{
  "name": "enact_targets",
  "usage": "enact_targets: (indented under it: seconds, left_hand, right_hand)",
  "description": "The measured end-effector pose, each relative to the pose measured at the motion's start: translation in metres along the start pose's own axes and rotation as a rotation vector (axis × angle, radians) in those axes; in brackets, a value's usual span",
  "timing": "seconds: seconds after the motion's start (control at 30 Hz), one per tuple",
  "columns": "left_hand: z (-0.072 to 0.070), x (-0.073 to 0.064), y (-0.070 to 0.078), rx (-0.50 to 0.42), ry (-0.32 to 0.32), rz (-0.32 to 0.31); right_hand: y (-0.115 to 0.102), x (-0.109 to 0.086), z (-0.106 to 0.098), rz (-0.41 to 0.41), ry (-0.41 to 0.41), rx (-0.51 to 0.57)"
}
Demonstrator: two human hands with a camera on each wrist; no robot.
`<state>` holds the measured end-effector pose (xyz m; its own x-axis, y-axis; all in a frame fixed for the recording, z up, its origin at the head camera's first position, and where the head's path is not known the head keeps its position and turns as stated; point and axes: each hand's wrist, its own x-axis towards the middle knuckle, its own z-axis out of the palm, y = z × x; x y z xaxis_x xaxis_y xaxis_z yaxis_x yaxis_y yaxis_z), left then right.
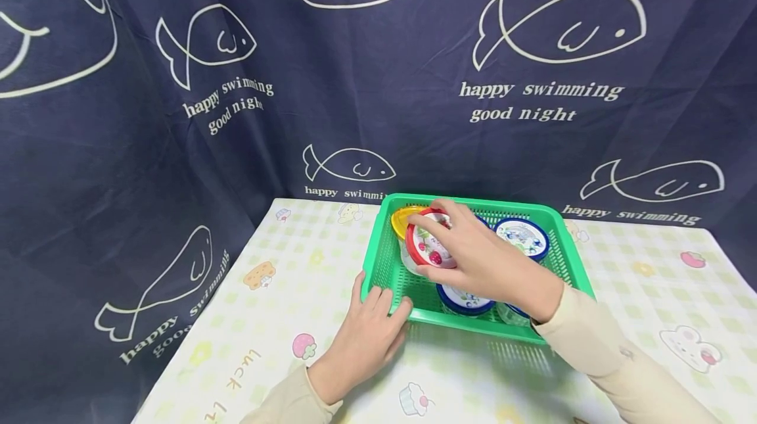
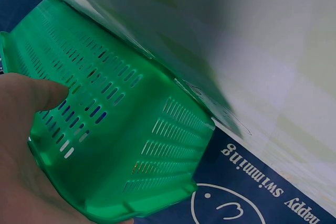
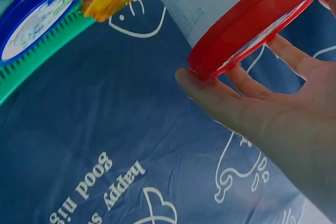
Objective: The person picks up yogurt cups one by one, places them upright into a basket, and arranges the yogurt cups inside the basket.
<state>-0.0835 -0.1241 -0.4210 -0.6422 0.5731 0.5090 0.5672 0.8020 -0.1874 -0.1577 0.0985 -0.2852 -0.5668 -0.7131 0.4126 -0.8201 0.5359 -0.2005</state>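
Observation:
My right hand (image 1: 481, 258) grips a clear jar by its red lid (image 3: 231, 40), fingers and thumb spread around the lid's edge. The jar is tilted over the left half of a green plastic basket (image 1: 473, 325). On the lid's pale top are red berries. At the basket's front left corner, my left hand (image 1: 368, 337) holds the rim. In the left wrist view its thumb (image 2: 50, 94) presses the slotted outer wall, while the other fingers are mostly hidden.
Inside the basket are a yellow-lidded jar (image 1: 403, 219) at the back left and several blue-lidded jars, one at the back right (image 1: 522, 238), one near the front (image 1: 466, 299). The basket stands on a checked tablecloth (image 1: 260, 338), before a dark blue curtain (image 1: 426, 115).

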Motion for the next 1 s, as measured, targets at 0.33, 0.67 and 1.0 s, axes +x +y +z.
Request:
enact_targets:
  seconds: [0.33, 0.67, 1.0]
  left_hand:
    - [-0.001, 0.001, 0.001, 0.011, 0.001, 0.008]
    - [-0.003, -0.001, 0.002, 0.073, -0.008, 0.011]
    - [-0.003, -0.001, 0.002, 0.053, -0.007, 0.01]
  right_hand:
    - [-0.007, 0.011, 0.017, 0.012, -0.139, 0.012]
    - [-0.006, 0.014, 0.039, 0.052, -0.241, 0.018]
    - [-0.004, 0.017, 0.054, 0.075, -0.274, -0.02]
